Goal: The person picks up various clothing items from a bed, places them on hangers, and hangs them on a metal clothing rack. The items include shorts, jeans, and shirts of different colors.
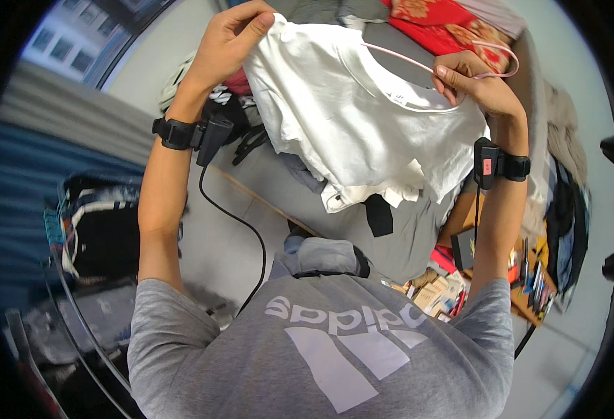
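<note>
A white T-shirt (328,99) hangs stretched out in front of me, its round neckline facing up and to the right. My left hand (239,39) pinches the shirt's left shoulder between thumb and fingers. Up at the right, my right hand (467,81) grips a pink clothes hanger (401,54) close to its hook, which curls out past the knuckles. One arm of the hanger runs leftward into the neck opening, and its end is hidden by the cloth. Fingertips of the right hand sit at the collar's edge; whether they also hold fabric, I cannot tell.
Below the shirt lies a bed with a grey sheet (412,246), a black cloth item (379,216) and a red patterned blanket (427,26). Dark clothes hang on a metal rack (84,324) at left. A cluttered wooden desk (527,301) stands at right.
</note>
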The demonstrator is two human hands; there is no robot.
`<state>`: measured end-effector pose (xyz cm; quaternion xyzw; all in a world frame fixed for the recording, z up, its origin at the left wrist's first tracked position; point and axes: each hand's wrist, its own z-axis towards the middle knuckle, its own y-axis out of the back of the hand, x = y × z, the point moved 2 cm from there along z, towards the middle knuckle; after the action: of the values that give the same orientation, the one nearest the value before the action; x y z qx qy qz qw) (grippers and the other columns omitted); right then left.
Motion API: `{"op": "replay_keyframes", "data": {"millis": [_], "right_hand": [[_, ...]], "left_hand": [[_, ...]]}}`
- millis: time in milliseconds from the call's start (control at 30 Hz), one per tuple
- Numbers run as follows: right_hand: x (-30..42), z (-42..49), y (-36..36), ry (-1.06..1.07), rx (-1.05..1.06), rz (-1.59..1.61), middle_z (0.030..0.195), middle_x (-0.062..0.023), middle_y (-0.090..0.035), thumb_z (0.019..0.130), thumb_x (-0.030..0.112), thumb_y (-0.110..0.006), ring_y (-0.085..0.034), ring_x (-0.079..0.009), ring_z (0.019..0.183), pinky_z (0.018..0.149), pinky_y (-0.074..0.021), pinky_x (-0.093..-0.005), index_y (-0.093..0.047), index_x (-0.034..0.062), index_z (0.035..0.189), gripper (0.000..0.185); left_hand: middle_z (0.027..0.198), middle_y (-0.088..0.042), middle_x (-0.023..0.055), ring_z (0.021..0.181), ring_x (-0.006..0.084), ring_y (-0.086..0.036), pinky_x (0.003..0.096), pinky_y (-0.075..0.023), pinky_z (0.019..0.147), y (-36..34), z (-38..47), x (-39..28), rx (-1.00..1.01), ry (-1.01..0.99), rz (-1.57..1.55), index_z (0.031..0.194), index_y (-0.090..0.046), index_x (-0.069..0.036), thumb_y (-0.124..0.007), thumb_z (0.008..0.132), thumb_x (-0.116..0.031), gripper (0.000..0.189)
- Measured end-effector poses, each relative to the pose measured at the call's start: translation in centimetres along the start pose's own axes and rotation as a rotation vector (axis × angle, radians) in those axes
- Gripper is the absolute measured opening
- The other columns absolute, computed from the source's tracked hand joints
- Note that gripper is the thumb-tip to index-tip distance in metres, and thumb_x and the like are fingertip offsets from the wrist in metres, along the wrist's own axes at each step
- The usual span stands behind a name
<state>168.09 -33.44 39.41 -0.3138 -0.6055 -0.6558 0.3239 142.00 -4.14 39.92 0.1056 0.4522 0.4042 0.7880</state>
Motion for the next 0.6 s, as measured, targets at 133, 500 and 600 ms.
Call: {"op": "replay_keyframes", "data": {"millis": [133,500,600], "right_hand": [[1.3,5.9,-2.5,0.034,0.269,0.067,0.055,0.0032,-0.048,0.104,0.031,-0.050,-0.045,-0.0045,0.049,0.047,-0.0343,-0.0212,-0.056,0.0058,0.073,0.041],[8.8,20.6,-14.4,0.361,0.514,0.204,0.056,0.0038,-0.049,0.101,0.028,-0.055,-0.041,-0.0033,0.049,0.045,-0.0289,-0.0219,-0.060,0.0044,0.076,0.034],[12.1,24.1,-18.3,0.458,0.522,0.256,0.055,0.0075,-0.039,0.103,0.032,-0.053,-0.030,-0.0013,0.047,0.043,-0.0206,-0.0209,-0.059,0.0060,0.074,0.039]], "left_hand": [[0.090,-0.062,-0.0023,0.085,0.0069,-0.054,0.0223,-0.0428,0.079,5.0,-4.5,-2.8,-0.164,-0.043,0.100,0.103,-0.068,-0.001,-0.061,0.101,-0.027,0.027],[0.083,-0.060,-0.0023,0.077,0.0079,-0.051,0.0229,-0.0419,0.072,13.6,-18.3,-8.5,-0.275,0.210,0.643,0.097,-0.070,-0.002,-0.065,0.098,-0.027,0.026],[0.084,-0.059,0.0014,0.077,0.0130,-0.054,0.0256,-0.0430,0.074,16.6,-23.2,-9.9,-0.354,0.328,0.687,0.095,-0.070,0.001,-0.067,0.096,-0.027,0.028]]}}
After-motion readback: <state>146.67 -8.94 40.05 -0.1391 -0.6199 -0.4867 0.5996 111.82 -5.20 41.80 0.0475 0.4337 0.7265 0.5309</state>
